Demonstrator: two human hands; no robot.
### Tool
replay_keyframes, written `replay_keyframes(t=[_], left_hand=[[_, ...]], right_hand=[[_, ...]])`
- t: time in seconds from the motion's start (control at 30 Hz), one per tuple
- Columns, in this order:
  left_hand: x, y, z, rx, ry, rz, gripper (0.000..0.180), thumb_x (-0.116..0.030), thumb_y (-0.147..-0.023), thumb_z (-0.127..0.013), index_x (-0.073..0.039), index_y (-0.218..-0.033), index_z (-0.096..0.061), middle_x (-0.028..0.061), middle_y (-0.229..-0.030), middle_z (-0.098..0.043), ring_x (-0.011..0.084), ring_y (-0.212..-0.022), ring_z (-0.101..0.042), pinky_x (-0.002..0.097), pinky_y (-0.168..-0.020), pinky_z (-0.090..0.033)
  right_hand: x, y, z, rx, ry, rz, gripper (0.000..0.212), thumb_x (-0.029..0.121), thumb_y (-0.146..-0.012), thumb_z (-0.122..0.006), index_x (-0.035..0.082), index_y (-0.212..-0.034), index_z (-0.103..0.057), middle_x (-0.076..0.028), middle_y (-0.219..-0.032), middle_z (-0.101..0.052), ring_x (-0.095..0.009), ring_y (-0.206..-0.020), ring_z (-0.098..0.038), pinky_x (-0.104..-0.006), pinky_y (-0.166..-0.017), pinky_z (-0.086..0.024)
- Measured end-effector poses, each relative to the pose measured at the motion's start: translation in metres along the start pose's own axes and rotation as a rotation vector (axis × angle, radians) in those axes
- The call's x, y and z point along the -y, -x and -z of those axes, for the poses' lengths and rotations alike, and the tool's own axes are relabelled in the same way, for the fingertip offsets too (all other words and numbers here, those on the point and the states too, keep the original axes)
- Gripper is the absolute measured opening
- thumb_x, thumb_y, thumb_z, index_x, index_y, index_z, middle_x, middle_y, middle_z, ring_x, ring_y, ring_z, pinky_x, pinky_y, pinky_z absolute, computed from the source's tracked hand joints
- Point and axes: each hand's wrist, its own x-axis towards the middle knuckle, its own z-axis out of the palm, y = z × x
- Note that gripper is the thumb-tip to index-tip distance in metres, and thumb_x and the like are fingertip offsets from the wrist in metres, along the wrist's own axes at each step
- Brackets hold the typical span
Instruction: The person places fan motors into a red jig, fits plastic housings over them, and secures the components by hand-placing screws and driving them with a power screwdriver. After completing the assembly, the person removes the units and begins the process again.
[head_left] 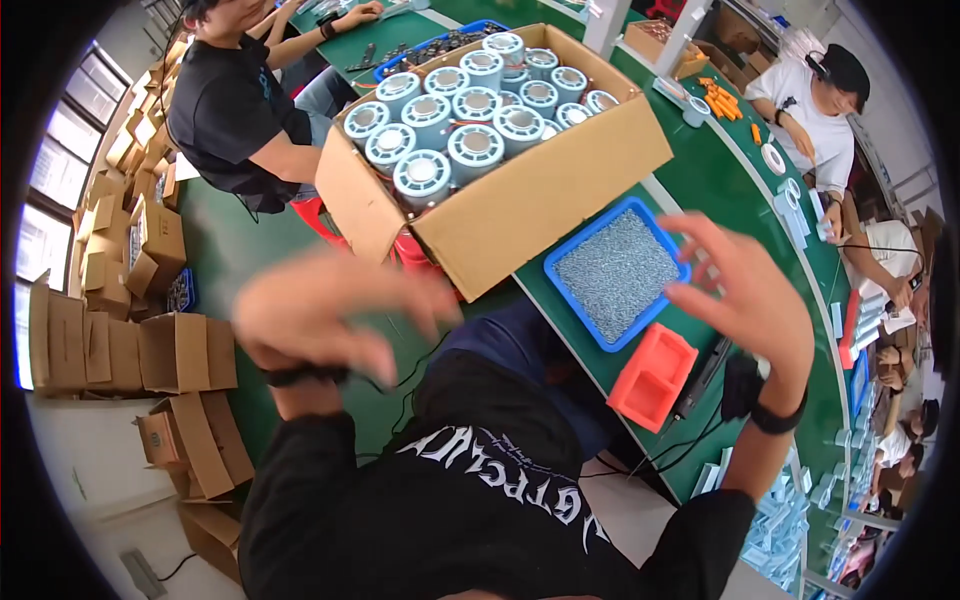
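Note:
My left hand [345,300], blurred by motion, hangs in the air with thumb and fingers apart and nothing visible in it. It is near the front corner of an open cardboard box [545,205]. Several light-blue cylinders [476,146] with slotted round tops stand packed inside that box. Above the bench's right side hovers my right hand [745,285], its fingers spread and holding nothing. Its fingertips overlap the right rim of a blue tray [552,262], which is filled with small grey pieces too fine to tell apart.
On the green bench [560,330], a red divided bin [652,378] lies beside a slim black tool [703,378] with cables. Light-blue parts [775,525] are heaped at lower right. Co-workers sit at far left and along the right. Cardboard boxes [185,350] line the left wall.

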Motion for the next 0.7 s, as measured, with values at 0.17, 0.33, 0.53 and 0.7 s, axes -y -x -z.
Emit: replay_keyframes(t=[0.17, 0.33, 0.53, 0.7], left_hand=[[0.030, -0.006, 0.127, -0.552, -0.842, 0.591, 0.032, -0.025, -0.082, -0.063, -0.004, -0.106, -0.061, 0.0122, -0.099, -0.064, 0.0262, -0.088, -0.060, 0.0348, -0.075, -0.049], [0.118, -0.145, 0.191, -0.164, -1.019, 0.538, 0.039, -0.036, -0.074, -0.064, -0.007, -0.101, -0.064, 0.0187, -0.090, -0.066, 0.0350, -0.081, -0.063, 0.0413, -0.069, -0.050], [0.137, -0.199, 0.162, -0.371, -1.054, 0.467, 0.041, -0.040, -0.069, -0.069, -0.010, -0.097, -0.067, 0.0169, -0.089, -0.067, 0.0347, -0.084, -0.064, 0.0429, -0.070, -0.050], [0.198, -0.239, 0.193, -0.197, -1.100, 0.518, 0.055, -0.043, -0.062, -0.077, -0.012, -0.107, -0.064, 0.0171, -0.093, -0.067, 0.0339, -0.088, -0.064, 0.0436, -0.073, -0.050]], right_hand=[[0.027, -0.153, -0.017, -0.040, 0.367, 0.234, 0.055, 0.029, -0.078, -0.066, 0.008, -0.125, -0.048, -0.015, -0.097, -0.062, -0.032, -0.087, -0.061, -0.0389, -0.077, -0.048], [0.006, -0.239, -0.049, 0.181, 0.533, -0.017, 0.068, 0.030, -0.067, -0.070, 0.006, -0.126, -0.047, -0.019, -0.094, -0.065, -0.033, -0.091, -0.062, -0.0396, -0.078, -0.049], [0.020, -0.198, 0.019, 0.012, 0.398, 0.127, 0.062, 0.028, -0.068, -0.071, 0.003, -0.121, -0.051, -0.016, -0.091, -0.066, -0.027, -0.083, -0.064, -0.0373, -0.072, -0.051], [0.004, -0.043, 0.093, -0.628, 0.231, 0.059, 0.058, 0.016, -0.071, -0.066, 0.003, -0.125, -0.046, -0.009, -0.110, -0.057, -0.018, -0.103, -0.055, -0.0310, -0.089, -0.045]])
